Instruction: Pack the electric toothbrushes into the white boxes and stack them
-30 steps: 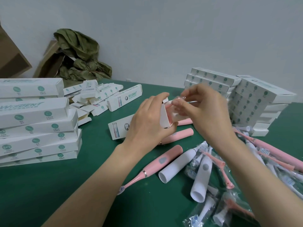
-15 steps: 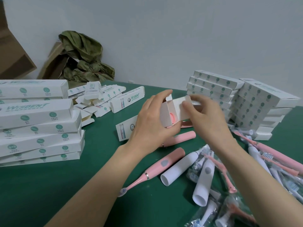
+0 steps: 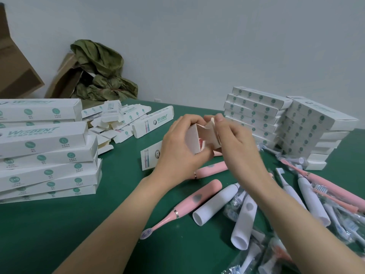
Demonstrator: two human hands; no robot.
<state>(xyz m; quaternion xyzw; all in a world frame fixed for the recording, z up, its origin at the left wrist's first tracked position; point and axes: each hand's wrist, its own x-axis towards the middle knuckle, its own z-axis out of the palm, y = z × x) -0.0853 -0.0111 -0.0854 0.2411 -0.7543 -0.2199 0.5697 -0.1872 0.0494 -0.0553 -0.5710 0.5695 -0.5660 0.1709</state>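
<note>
The left hand grips the white box steady; the right hand pinches its flap, apparently to close over the pink toothbrush.

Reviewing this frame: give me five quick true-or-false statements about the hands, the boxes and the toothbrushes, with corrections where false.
1. The left hand and right hand are both on the same white box. True.
2. That box's end is sealed. False: its flap is open, pinched by the right hand, and something pink shows inside.
3. Boxes are piled on both sides: a left stack and a right stack. True.
4. Every loose toothbrush is white. False: a pink toothbrush lies beside a white toothbrush.
5. The tabletop is brown. False: the table is green.
</note>
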